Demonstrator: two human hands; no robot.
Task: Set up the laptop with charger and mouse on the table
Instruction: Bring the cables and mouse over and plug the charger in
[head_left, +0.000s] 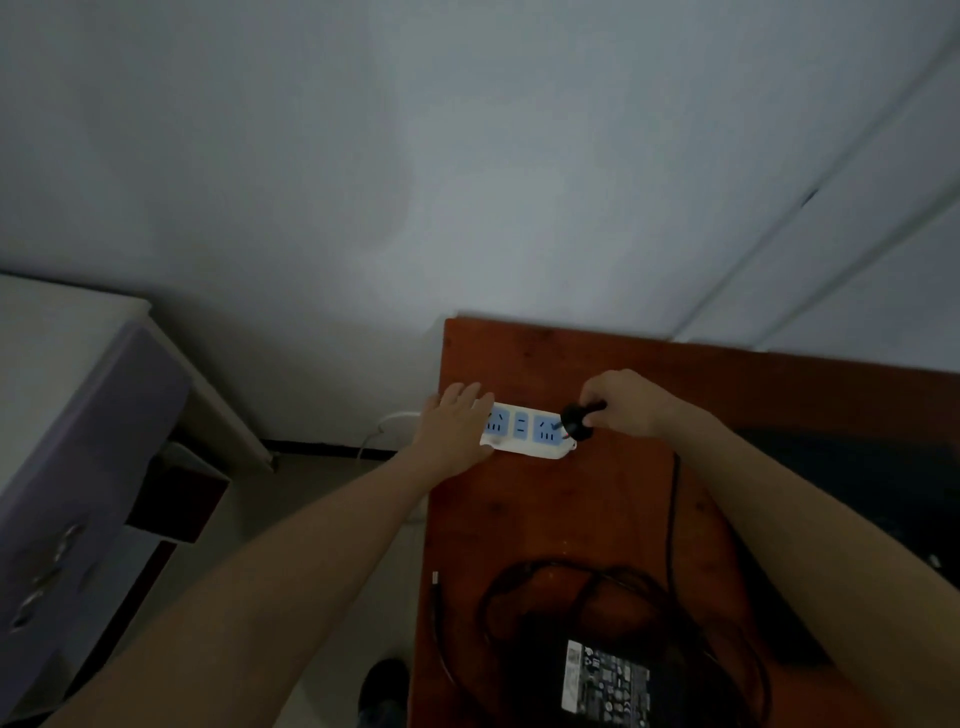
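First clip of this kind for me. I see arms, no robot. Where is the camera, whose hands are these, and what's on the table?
There is no machine here. A person works with bare hands, and the single picture comes from a camera on their head, looking forward and down. That is why both forearms reach in from the bottom. The left hand lies flat on the white strip, pressing it onto the wooden table. The right hand grips a black plug at the strip's right-end socket; it looks not fully pushed in. A cable runs back toward the charger brick near the bottom edge.
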